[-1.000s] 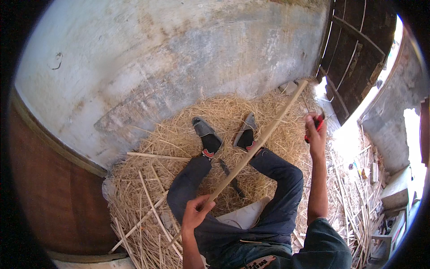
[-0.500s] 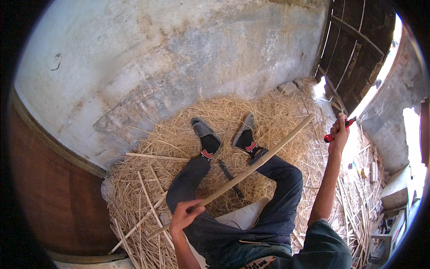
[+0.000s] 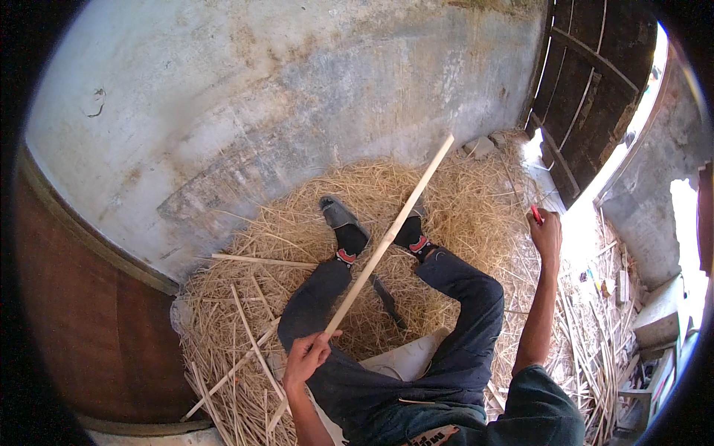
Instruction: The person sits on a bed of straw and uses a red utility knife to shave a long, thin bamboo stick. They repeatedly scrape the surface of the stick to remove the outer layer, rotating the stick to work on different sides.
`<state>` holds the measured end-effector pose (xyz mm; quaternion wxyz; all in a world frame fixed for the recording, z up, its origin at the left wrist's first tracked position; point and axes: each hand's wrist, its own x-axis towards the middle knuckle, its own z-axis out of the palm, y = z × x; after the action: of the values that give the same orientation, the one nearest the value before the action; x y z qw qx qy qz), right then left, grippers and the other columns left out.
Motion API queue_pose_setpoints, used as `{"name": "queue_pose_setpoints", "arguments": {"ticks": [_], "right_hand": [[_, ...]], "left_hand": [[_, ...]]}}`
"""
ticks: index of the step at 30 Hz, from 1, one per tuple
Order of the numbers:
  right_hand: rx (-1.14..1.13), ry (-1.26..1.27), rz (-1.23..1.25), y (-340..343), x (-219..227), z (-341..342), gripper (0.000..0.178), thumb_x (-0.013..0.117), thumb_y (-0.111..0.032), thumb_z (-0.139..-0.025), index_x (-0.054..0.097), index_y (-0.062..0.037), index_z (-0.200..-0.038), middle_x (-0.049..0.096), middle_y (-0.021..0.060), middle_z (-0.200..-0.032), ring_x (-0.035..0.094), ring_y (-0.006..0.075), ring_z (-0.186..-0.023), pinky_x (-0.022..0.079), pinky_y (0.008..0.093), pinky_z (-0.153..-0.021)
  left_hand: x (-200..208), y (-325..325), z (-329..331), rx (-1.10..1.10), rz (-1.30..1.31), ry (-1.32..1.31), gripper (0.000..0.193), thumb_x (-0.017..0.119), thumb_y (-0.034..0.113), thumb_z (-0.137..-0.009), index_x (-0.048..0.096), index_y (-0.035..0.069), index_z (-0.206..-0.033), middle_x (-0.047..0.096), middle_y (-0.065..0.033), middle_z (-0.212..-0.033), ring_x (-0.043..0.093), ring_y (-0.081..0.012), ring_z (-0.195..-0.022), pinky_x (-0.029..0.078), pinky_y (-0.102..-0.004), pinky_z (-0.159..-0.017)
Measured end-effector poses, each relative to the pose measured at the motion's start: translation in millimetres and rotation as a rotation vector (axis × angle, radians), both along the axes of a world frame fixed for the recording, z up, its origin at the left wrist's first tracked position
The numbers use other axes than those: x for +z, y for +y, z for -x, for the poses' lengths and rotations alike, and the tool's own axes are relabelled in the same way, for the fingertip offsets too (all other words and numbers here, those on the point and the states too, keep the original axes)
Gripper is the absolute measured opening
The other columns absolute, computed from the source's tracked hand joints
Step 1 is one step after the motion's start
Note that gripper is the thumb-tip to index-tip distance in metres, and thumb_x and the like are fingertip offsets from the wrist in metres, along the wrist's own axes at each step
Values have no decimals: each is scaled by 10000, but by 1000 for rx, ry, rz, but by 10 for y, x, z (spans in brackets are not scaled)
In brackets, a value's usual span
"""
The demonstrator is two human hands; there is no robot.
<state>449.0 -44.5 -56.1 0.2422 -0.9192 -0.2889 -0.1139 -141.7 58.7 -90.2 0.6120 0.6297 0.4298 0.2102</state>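
Note:
My left hand point(image 3: 306, 358), above my left thigh, is closed around a long pale wooden stick point(image 3: 388, 236), probably a split bamboo strip. The stick slants up and away across my legs, its far end in front of the wall. Out to the right, my right hand point(image 3: 547, 229) grips a tool with a red handle point(image 3: 535, 215). Its working end cannot be made out, and the tool is apart from the stick. Between my lower legs, a long dark flat bar point(image 3: 388, 301) lies on the shavings.
Straw-like shavings point(image 3: 461, 208) cover the floor around my feet. Several thin strips point(image 3: 249, 327) lie at the left, with more strips point(image 3: 587, 349) at the right. A stained wall point(image 3: 297, 111) stands ahead, a dark plank door point(image 3: 587, 89) at the far right. Beneath me is a pale seat point(image 3: 409, 355).
The stick has swung left and its far end now points more steeply away. My right hand has come down and a little left with the red-handled tool.

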Motion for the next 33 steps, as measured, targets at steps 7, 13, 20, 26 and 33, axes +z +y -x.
{"name": "queue_pose_setpoints", "arguments": {"ticks": [7,13,20,26,33], "right_hand": [[392,142,-416,243,138,680,405,734,-273,-959,677,3,-1250,717,184,-1085,691,288,-1020,513,401,-929],[646,714,-515,411,491,1452,344,658,-267,-1026,691,-17,-1261,686,24,-979,610,93,-940,481,266,-866],[788,1011,-769,493,720,2057,357,632,-265,-1043,681,-26,-1304,630,-18,-832,476,44,-639,378,227,-570],[841,1065,-662,532,624,2093,335,670,-265,-1020,699,-23,-1249,497,-73,-638,411,24,-534,311,227,-499],[759,1184,-860,543,516,2092,275,700,-232,-993,711,7,-1129,475,-74,-646,374,38,-518,277,232,-484]], "left_hand": [[230,-100,-369,-65,27,-75,467,443,352,-1139,724,-18,-1183,499,19,-574,398,-49,-463,326,-255,-443],[305,-143,-680,-112,61,-210,477,442,374,-1134,721,-12,-1161,513,5,-571,395,-53,-446,337,-267,-427],[353,-170,-762,-181,66,-172,529,426,430,-1125,726,-4,-1155,582,-23,-596,485,-78,-456,404,-263,-449],[316,-168,-695,-248,122,-155,481,456,394,-1117,729,4,-1184,628,-37,-637,544,-89,-495,465,-271,-493],[280,-181,-665,-290,145,-117,455,519,382,-1100,679,-2,-1285,737,-93,-828,678,-136,-682,545,-298,-640]]}}
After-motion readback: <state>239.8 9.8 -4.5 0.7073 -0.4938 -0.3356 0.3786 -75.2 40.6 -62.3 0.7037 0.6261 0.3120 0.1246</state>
